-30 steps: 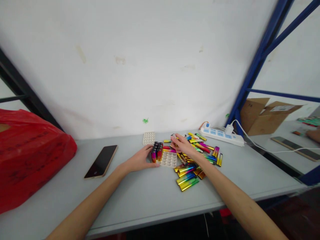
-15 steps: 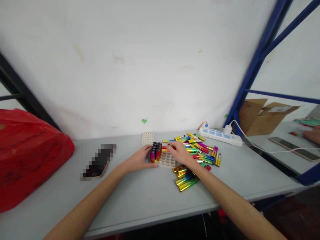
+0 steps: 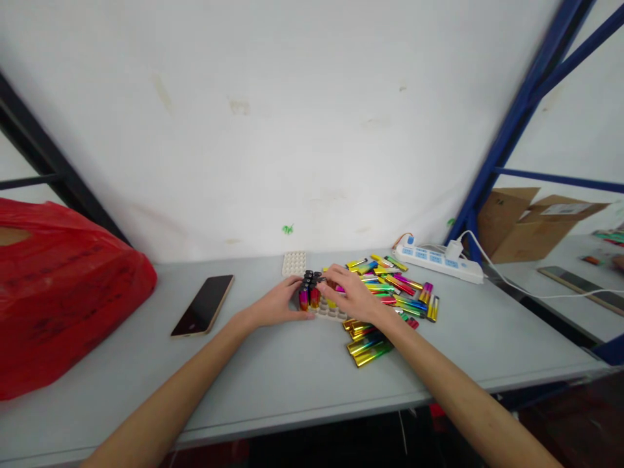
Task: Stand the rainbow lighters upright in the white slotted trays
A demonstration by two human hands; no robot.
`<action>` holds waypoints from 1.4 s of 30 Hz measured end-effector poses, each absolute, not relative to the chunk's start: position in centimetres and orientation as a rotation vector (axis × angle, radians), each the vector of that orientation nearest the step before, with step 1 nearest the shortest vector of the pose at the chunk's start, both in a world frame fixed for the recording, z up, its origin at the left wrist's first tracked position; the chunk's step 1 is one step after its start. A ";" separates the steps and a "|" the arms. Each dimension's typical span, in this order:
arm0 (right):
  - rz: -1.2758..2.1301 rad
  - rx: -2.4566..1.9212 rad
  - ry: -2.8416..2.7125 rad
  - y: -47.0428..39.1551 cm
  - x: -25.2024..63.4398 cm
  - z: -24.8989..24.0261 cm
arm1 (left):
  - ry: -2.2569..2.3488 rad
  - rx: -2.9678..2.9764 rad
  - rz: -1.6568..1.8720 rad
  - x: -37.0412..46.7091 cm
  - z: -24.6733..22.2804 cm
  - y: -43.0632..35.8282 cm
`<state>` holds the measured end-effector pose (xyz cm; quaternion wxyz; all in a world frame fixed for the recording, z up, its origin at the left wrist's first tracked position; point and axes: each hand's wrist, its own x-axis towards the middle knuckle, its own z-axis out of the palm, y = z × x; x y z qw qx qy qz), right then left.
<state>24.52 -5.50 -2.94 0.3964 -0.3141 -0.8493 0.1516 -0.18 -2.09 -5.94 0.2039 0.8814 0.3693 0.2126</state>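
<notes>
One table point(image 3: 273, 374) carries the tray point(image 3: 329, 312), the position datum. Loose cylinders point(image 3: 397, 289): piled right of the tray, lying flat, axes mixed, right hand point(image 3: 355, 298) nearer. Left hand point(image 3: 275, 305): at the tray's left end, grasping the upright cylinders point(image 3: 314, 298). Right hand: over the tray, fingertips at the black caps point(image 3: 308, 280); its grip cannot be determined. Upright cylinders: on the tray's left part, long axes vertical, between the hands.

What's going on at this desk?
A person is working with shiny, dark-capped cylinders. The left hand curves around a group of upright cylinders in a pale tray. The right hand is over the tray, fingers near the caps; its grip is hard to make out. More cylinders lie in a loose pile to the right.
</notes>
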 end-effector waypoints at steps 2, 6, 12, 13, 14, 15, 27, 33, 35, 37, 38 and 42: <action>0.388 -0.772 -2.151 -5.6 24.4 -3.1 | 1.015 2.462 0.590 -0.2 -6.0 -2.1; 0.521 -0.814 -2.164 -5.6 24.1 -3.6 | 1.010 2.466 0.581 -0.2 -6.0 -2.1; 0.545 -0.799 -2.255 -5.6 23.7 -4.3 | 1.013 2.454 0.591 0.0 -5.8 -2.2; 0.550 -0.790 -2.267 -5.7 23.6 -4.4 | 1.014 2.451 0.589 0.0 -5.8 -2.2; 0.551 -0.784 -2.275 -5.7 23.5 -4.4 | 1.013 2.449 0.585 0.1 -5.7 -2.2; 0.544 -0.785 -2.276 -5.8 23.4 -4.5 | 1.010 2.449 0.581 0.1 -5.6 -2.3; 0.443 -0.904 -2.349 -5.7 23.8 -3.7 | 1.012 2.440 0.600 0.1 -5.7 -2.1; 0.227 -1.054 -2.401 -5.4 23.7 -4.0 | 1.046 2.460 0.590 0.1 -5.7 -2.1; 0.200 -1.098 -2.375 -5.3 23.5 -4.2 | 1.045 2.469 0.586 0.0 -5.6 -2.3; 0.226 -1.094 -2.347 -5.4 23.4 -4.1 | 1.039 2.478 0.589 0.1 -5.7 -2.3; 0.236 -1.086 -2.324 -5.4 23.5 -3.9 | 1.041 2.480 0.593 0.1 -5.9 -2.3; 0.159 -1.117 -2.173 -5.0 24.9 -3.2 | 1.053 2.495 0.561 0.2 -5.9 -1.9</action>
